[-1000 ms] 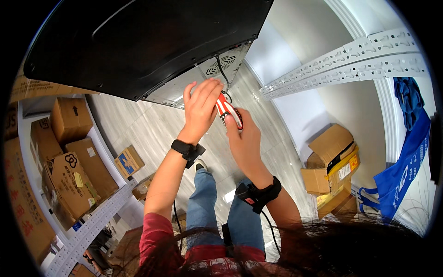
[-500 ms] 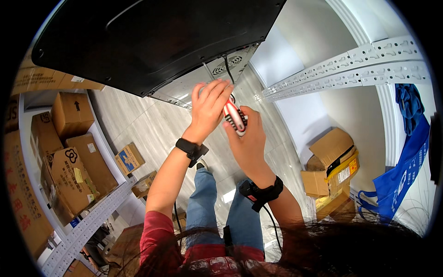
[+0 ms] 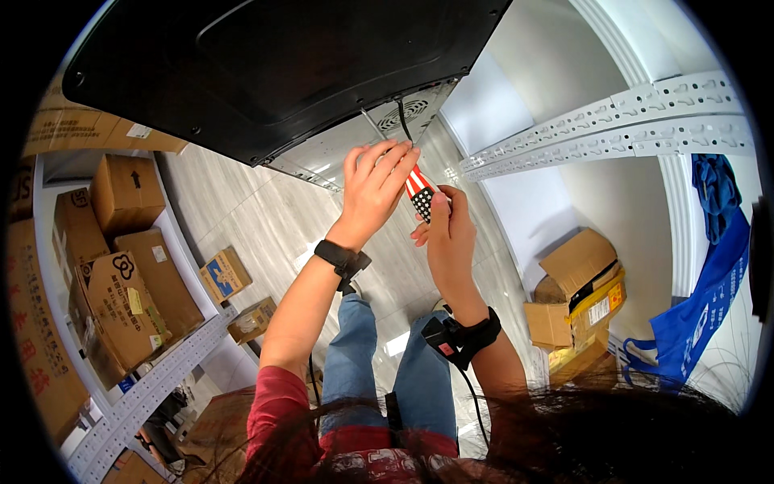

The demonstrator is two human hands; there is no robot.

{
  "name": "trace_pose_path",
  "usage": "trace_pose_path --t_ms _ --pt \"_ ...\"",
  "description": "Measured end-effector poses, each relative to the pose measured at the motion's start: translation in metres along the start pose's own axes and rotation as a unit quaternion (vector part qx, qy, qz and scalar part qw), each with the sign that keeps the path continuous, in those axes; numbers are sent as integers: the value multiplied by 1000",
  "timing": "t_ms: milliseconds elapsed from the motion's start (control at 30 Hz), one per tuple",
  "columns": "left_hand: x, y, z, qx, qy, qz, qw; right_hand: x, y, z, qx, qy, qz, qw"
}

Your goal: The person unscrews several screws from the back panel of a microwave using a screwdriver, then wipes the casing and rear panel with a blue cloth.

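Observation:
A slim handle-shaped object (image 3: pixel 420 196) has red and white stripes and a black end with white dots. It tilts between my two hands, and I cannot make out its exact kind. My left hand (image 3: pixel 373 184) is bent round its upper end, its fingers covering that end. Thumb and fingers of my right hand (image 3: pixel 450 234) close on the dotted end from the right. Just beyond them stands a large appliance with a black panel (image 3: pixel 282 73) and a grey metal side (image 3: pixel 330 149). A black cord (image 3: pixel 404 121) drops from that side toward my left fingertips.
Shelving with cardboard boxes (image 3: pixel 121 306) stands at the left, and small boxes (image 3: pixel 226 274) lie on the floor. To the right are a white perforated rail (image 3: pixel 613 121), an opened carton (image 3: pixel 576 266) and a blue bag (image 3: pixel 701 298). Black bands (image 3: pixel 463 335) circle my wrists.
The striped object has turned, so its dotted face now shows. My right thumb and fingers have shifted along it and slightly right. My left hand stays at the upper end.

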State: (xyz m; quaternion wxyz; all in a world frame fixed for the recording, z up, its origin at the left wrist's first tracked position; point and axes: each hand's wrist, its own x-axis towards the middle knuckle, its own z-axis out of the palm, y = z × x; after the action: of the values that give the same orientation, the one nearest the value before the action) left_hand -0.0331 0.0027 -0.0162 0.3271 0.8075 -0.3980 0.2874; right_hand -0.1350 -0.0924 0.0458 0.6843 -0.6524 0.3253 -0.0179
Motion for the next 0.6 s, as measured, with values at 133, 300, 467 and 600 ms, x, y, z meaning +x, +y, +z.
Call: trace_pose_path --t_ms 133,300,467,600 --pt "6 1 -2 18 -15 16 1000 1 8 -2 -216 84 -299 926" --pt "2 3 0 -7 0 -10 1000 -2 -13 -3 -149 -32 -60 987" --pt "7 4 -3 13 -9 3 1000 -2 11 2 -268 74 -355 893" --pt "7 1 -4 1 20 3 1000 2 7 8 -168 74 -246 952"
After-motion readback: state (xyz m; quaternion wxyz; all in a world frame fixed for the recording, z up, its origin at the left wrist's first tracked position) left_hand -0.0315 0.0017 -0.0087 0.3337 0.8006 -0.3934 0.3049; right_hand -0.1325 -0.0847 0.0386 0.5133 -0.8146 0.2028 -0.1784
